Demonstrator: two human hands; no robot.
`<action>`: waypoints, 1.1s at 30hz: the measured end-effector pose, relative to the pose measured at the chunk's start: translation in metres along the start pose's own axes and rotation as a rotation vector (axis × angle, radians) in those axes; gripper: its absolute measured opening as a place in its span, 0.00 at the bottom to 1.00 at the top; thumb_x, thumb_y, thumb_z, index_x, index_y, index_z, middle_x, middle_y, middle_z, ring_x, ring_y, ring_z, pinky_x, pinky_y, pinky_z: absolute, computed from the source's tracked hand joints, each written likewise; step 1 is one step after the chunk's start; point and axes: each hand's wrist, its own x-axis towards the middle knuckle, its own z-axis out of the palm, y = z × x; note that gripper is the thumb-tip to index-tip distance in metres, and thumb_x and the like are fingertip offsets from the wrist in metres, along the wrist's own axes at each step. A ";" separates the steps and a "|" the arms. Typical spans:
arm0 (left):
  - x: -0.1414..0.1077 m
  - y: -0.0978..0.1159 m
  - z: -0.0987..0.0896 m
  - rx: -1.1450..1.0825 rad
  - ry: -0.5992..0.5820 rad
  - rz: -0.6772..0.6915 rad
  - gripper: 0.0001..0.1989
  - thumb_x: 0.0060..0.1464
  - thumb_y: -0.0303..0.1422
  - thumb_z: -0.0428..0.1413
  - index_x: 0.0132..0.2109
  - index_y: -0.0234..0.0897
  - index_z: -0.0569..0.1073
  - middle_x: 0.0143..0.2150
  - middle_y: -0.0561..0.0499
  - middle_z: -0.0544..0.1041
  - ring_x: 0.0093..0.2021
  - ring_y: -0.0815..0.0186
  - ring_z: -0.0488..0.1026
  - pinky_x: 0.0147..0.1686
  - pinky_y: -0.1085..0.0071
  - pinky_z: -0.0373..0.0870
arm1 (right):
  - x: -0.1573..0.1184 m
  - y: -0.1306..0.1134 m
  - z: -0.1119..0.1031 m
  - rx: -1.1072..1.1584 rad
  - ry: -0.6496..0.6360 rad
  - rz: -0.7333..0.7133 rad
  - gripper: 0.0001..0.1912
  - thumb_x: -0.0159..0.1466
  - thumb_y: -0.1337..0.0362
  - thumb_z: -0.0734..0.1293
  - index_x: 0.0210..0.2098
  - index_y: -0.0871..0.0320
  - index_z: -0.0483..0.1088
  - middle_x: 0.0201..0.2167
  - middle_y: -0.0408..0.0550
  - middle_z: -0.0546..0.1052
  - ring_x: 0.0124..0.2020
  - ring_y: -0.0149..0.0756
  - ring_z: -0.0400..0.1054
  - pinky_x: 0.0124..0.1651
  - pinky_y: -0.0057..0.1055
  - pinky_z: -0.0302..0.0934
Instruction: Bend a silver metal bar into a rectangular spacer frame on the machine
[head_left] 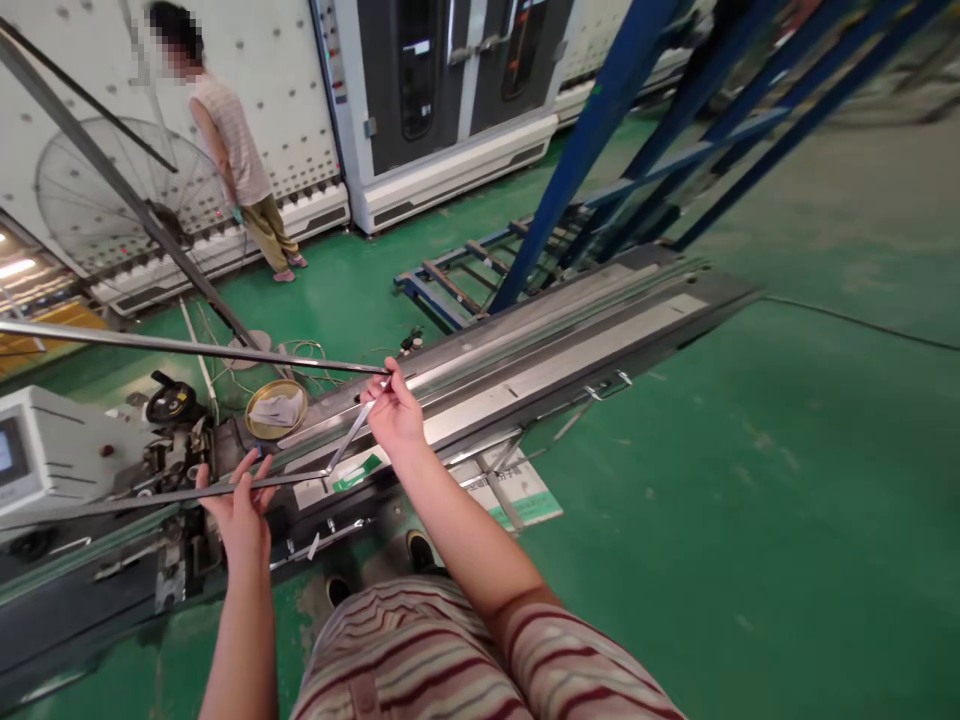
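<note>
A thin metal strip (pixel 187 347), bent at corners into a frame, spans the left half of the head view. My right hand (pixel 394 405) pinches it near its upper right corner. A short side of the strip slopes down from there to a lower corner. My left hand (pixel 238 500) is under the lower long side, with fingers curled up around it. Below the strip lies a long grey machine bed (pixel 585 365), with a green and white label (pixel 358 472) on it near the lower corner.
A grey control box (pixel 67 450) and a round tin with a cloth (pixel 276 408) are at the left. Blue racks (pixel 600 130) rise behind the bed. Across the green floor, a person (pixel 236 150) is beside a large white machine. A printed sheet (pixel 525 490) is low beyond the bed's near edge.
</note>
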 end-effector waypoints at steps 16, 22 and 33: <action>0.005 -0.005 -0.005 0.121 -0.042 0.193 0.42 0.53 0.31 0.61 0.64 0.50 0.42 0.55 0.37 0.70 0.46 0.54 0.76 0.32 0.70 0.75 | 0.009 -0.001 0.019 -0.050 -0.077 0.094 0.22 0.72 0.50 0.51 0.42 0.61 0.67 0.21 0.42 0.51 0.23 0.27 0.49 0.27 0.24 0.46; 0.004 0.000 -0.010 0.111 -0.012 0.145 0.45 0.52 0.34 0.63 0.65 0.52 0.41 0.55 0.36 0.70 0.46 0.54 0.76 0.31 0.70 0.74 | 0.008 0.014 0.009 -0.080 -0.096 -0.019 0.15 0.71 0.60 0.55 0.47 0.59 0.69 0.27 0.45 0.61 0.27 0.26 0.55 0.31 0.25 0.52; 0.004 0.003 -0.010 0.163 0.013 0.174 0.43 0.56 0.34 0.58 0.67 0.53 0.37 0.56 0.36 0.69 0.46 0.57 0.76 0.31 0.75 0.73 | -0.007 0.014 0.004 -0.705 -0.079 -0.410 0.28 0.70 0.47 0.50 0.65 0.50 0.55 0.64 0.49 0.57 0.61 0.33 0.58 0.61 0.36 0.55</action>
